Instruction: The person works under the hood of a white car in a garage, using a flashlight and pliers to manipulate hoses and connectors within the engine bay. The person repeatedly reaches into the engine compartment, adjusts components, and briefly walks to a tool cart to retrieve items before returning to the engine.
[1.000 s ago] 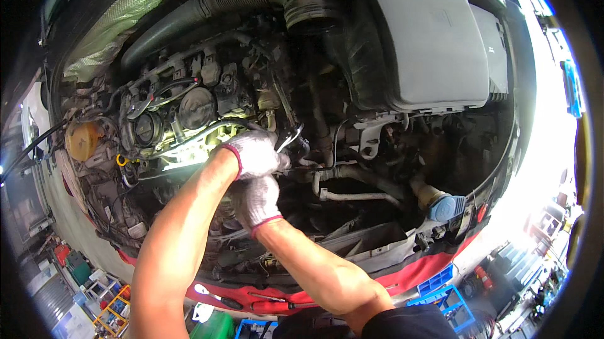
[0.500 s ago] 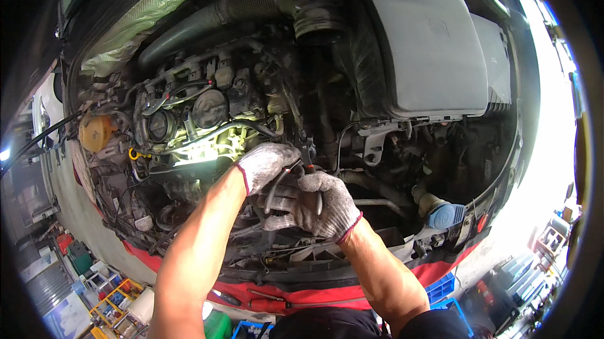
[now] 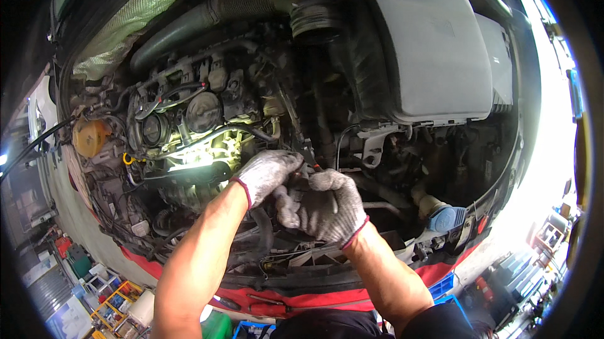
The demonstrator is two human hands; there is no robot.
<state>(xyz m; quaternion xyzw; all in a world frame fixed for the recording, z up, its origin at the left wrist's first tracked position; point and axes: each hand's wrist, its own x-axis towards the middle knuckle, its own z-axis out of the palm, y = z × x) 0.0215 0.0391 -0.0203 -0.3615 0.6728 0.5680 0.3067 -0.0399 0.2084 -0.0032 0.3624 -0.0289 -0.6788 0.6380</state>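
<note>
Over the engine bay, my right hand (image 3: pixel 331 210), in a grey knitted glove, is closed around a pair of pliers (image 3: pixel 309 156). Only the dark metal head and a bit of red by the pivot show; the handles are hidden in the palm. My left hand (image 3: pixel 267 174), gloved too, lies close beside the pliers' head with its fingers bent together. Whatever is between those fingertips cannot be made out. Just left of the hands is the lit engine (image 3: pixel 207 131), and a dark hose (image 3: pixel 263 235) runs below them.
A large grey plastic box (image 3: pixel 437 56) fills the upper right. A ribbed intake duct (image 3: pixel 248 2) crosses the top. At left sits an orange-yellow reservoir (image 3: pixel 90 137) near a yellow dipstick ring (image 3: pixel 128 159); at right is a blue cap (image 3: pixel 445 218). Red cloth (image 3: pixel 327 301) covers the front edge.
My right hand has closed in around the pliers, and their handles, spread and visible before, are now hidden. Both hands shift slightly; my left hand stays by the pliers' head.
</note>
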